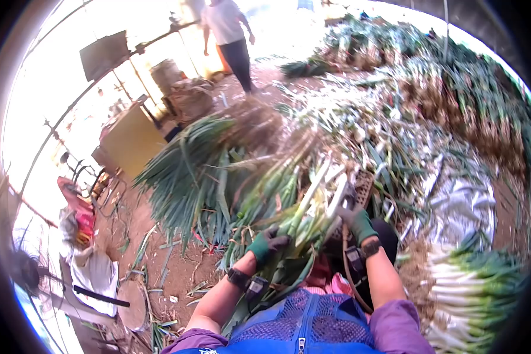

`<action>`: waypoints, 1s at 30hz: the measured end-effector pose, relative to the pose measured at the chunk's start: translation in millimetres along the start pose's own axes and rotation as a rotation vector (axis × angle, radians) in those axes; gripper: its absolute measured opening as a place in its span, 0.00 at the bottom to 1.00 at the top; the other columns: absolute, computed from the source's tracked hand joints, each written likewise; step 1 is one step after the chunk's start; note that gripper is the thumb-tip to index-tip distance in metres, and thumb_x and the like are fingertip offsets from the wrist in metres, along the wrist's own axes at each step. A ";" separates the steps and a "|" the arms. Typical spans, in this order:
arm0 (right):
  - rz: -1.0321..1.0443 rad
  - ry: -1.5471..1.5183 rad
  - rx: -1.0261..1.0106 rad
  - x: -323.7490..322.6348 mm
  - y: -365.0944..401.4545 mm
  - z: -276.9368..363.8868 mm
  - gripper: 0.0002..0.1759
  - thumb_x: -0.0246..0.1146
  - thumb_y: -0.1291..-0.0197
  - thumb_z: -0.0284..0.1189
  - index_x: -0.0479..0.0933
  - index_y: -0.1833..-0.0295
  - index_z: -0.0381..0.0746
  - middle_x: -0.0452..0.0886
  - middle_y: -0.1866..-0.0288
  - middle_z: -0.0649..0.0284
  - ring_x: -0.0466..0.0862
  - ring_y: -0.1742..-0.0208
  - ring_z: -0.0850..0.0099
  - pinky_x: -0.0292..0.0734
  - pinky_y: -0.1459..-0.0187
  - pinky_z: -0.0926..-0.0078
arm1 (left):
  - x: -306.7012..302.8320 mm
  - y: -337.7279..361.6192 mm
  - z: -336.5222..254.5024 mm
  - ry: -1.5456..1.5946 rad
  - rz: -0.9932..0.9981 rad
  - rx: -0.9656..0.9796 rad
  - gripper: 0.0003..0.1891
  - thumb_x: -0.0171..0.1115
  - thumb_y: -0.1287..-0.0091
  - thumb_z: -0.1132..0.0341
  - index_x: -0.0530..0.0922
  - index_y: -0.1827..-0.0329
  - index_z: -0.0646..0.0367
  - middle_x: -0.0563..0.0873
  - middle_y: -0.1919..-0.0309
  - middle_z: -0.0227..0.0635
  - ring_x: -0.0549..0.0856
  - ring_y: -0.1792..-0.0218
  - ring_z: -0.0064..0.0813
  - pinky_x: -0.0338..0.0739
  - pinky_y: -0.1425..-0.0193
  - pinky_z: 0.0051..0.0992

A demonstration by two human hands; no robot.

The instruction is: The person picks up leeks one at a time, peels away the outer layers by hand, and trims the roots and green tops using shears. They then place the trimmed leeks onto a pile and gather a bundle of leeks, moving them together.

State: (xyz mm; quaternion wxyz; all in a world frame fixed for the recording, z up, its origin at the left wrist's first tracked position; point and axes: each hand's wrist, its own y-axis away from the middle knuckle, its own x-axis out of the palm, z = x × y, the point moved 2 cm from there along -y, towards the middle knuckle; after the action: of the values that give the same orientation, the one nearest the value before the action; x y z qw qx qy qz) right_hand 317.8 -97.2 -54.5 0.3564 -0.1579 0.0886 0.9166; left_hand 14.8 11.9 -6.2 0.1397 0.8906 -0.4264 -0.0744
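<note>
Both my hands wear green and grey gloves. My left hand (267,243) is closed around the green leaves of some long onions (304,206), whose white stalks point up and away from me. At the right of these stalks, my right hand (357,222) is near the white ends, its fingers partly bent; what it grips is blurred. Beyond my left hand lies a big heap of untrimmed green onions (189,171) with brown roots. Cleaned onions with white stalks (460,289) are laid in a pile at the lower right.
A person (227,35) stands at the top. Rows of bundled onions (454,88) line the upper right. Peeled leaves and a white sheet (463,200) cover ground at the right. At the left are a yellow board (133,141), a round stool (133,305) and a white sack (94,274).
</note>
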 end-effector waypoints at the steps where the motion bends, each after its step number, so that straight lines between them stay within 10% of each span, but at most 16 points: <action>1: 0.011 -0.089 0.021 -8.9 -2.8 -10.3 0.27 0.74 0.51 0.41 0.80 0.53 0.30 0.86 0.63 0.50 0.86 0.60 0.60 0.79 0.60 0.59 | 4.1 -1.4 4.7 0.035 -0.002 0.031 0.25 0.71 0.36 0.59 0.80 0.38 0.63 0.86 0.56 0.28 0.82 0.58 0.19 0.77 0.50 0.22; 7: -0.064 0.168 0.310 13.1 -25.5 -66.2 0.48 0.75 0.56 0.43 0.66 0.35 0.23 0.81 0.45 0.35 0.84 0.43 0.46 0.78 0.42 0.58 | -21.7 35.1 -13.9 0.109 -0.047 0.054 0.19 0.69 0.33 0.61 0.81 0.44 0.62 0.85 0.59 0.26 0.81 0.61 0.17 0.76 0.54 0.22; 11: -0.215 0.745 0.430 24.3 -10.8 -95.9 0.44 0.67 0.52 0.51 0.70 0.38 0.27 0.81 0.43 0.38 0.82 0.40 0.48 0.76 0.38 0.57 | -17.8 51.6 -32.4 0.113 -0.084 0.082 0.16 0.67 0.32 0.61 0.81 0.48 0.62 0.83 0.61 0.26 0.80 0.63 0.17 0.76 0.57 0.22; 16: 0.048 0.641 0.425 12.6 -8.9 -74.1 0.44 0.63 0.47 0.53 0.67 0.32 0.33 0.76 0.36 0.40 0.79 0.38 0.44 0.75 0.38 0.53 | -17.9 26.3 5.6 0.200 -0.031 0.071 0.19 0.68 0.32 0.62 0.80 0.44 0.65 0.86 0.59 0.29 0.82 0.62 0.18 0.79 0.57 0.23; 23: -0.124 0.659 0.264 30.3 -3.4 -59.4 0.42 0.64 0.44 0.51 0.68 0.33 0.31 0.77 0.38 0.39 0.78 0.37 0.44 0.73 0.36 0.54 | -8.7 23.0 17.0 0.092 0.030 0.090 0.26 0.71 0.33 0.60 0.77 0.37 0.67 0.86 0.56 0.31 0.83 0.58 0.19 0.79 0.50 0.21; 30: -0.332 0.431 -0.021 31.8 -13.8 -67.7 0.27 0.67 0.43 0.47 0.80 0.54 0.31 0.83 0.54 0.40 0.83 0.53 0.41 0.77 0.50 0.51 | -7.5 30.9 12.3 0.091 0.025 0.023 0.29 0.72 0.34 0.58 0.77 0.37 0.69 0.87 0.55 0.31 0.83 0.57 0.18 0.78 0.50 0.21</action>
State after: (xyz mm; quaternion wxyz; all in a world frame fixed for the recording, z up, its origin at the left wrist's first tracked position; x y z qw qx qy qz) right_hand 320.4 -85.7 -129.7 0.4729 -0.3656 0.1259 0.7918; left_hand -15.9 -2.9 -8.2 0.1495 0.8891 -0.4317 -0.0274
